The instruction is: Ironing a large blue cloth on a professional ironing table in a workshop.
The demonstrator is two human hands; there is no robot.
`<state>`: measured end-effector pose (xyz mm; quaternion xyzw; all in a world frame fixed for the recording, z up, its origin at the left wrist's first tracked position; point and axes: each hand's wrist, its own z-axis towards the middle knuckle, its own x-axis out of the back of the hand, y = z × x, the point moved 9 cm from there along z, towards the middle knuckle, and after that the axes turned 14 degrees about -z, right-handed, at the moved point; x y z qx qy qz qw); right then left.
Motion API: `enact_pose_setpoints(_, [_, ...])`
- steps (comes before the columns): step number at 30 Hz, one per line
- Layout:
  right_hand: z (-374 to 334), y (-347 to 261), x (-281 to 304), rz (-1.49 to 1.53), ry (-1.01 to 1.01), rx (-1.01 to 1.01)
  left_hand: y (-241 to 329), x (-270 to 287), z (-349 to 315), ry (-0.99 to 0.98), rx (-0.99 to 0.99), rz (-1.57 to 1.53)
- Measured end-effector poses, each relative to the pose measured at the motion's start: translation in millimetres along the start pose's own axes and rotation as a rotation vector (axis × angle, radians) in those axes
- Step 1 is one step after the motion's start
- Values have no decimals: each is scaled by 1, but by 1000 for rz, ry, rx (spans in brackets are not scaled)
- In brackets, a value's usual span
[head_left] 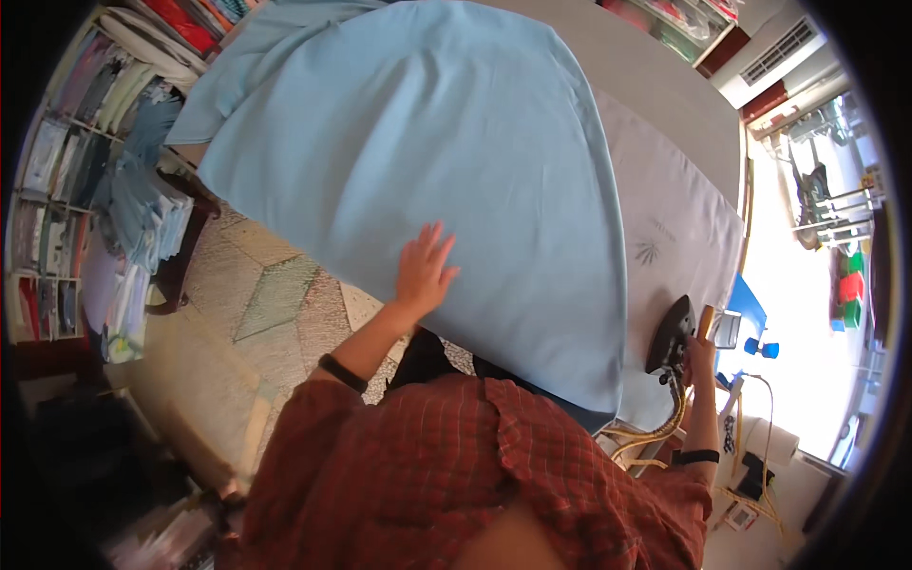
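A large light-blue cloth point(446, 161) lies spread over the ironing table in front of me, with soft folds across its middle and left part. Near its front edge, my left hand point(426, 274) rests on it, fingers spread. At the right, my right hand point(701, 359) is closed around the light-brown handle of a dark iron point(673, 334). The iron is tipped on its side at the table's right end, off the blue cloth. A yellowish hose point(670, 418) runs down from the iron.
A grey table cover point(665, 180) shows beyond the cloth's right edge. Shelves point(71, 199) of folded garments line the left side, with a stack of light-blue clothes point(147, 214) beside them. Cords point(765, 484) and a white roll point(771, 440) lie at the lower right, near a bright doorway point(793, 351).
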<state>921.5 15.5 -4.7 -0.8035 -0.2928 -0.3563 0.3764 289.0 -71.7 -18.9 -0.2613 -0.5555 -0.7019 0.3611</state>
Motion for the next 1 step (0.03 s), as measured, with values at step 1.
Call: enact_pose_setpoints(1, [0, 1, -6, -93, 87, -8, -17, 2, 13, -10, 3, 49])
